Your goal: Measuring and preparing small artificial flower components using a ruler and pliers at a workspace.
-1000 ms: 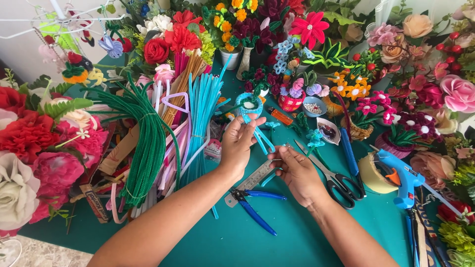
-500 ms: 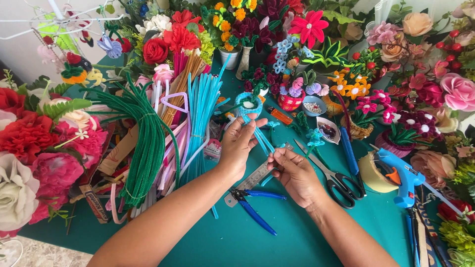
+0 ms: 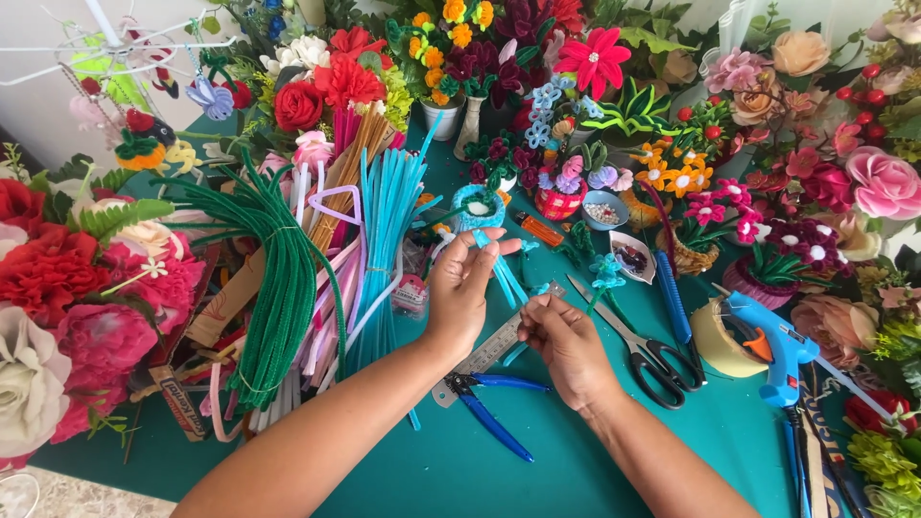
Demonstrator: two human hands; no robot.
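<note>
Above the green tabletop (image 3: 403, 470), the left hand (image 3: 462, 288) and right hand (image 3: 566, 341) each have their grip pinched on blue pipe cleaners (image 3: 507, 278), pulling them taut between them for shaping; blue pliers (image 3: 494, 408) and a metal ruler (image 3: 489, 350) lie beneath.

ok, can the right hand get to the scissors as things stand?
Probably yes. The scissors lie flat on the green table just beside the right hand, with nothing lying between them. The hand pinches a light blue pipe cleaner, so it would need freeing first.
</note>
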